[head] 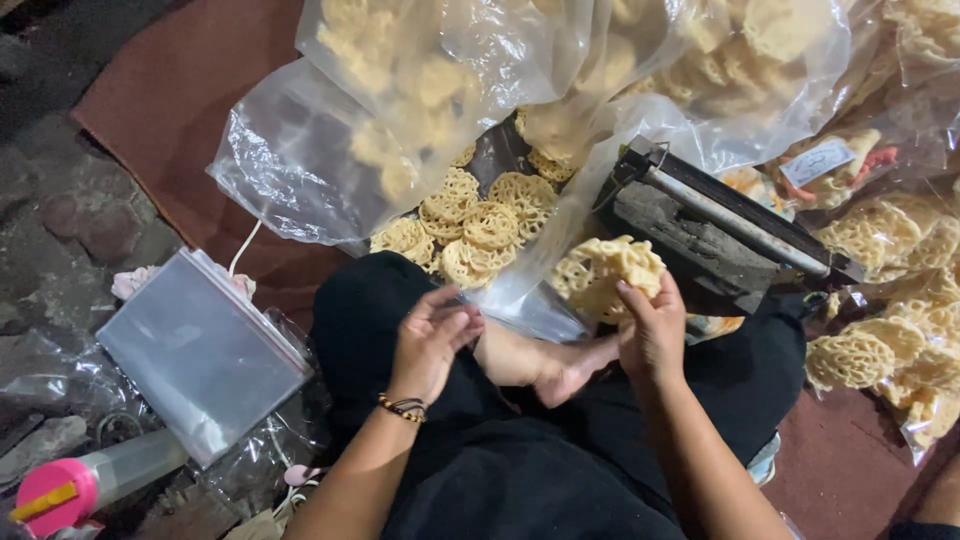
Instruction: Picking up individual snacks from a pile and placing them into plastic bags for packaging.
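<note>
Several lattice crackers (608,272) sit stacked in the right hand (652,335), fingers curled round the stack's lower edge, held above the lap near the black heat sealer (715,225). Left hand (432,338) is loosely cupped and holds nothing. Loose crackers (470,225) lie in the big clear bag (300,160) on the brown mat (170,110). Judged light, stiff, brittle: best gripped by the rims, gently. Empty pouches (195,350) lie at the mat's left edge.
</note>
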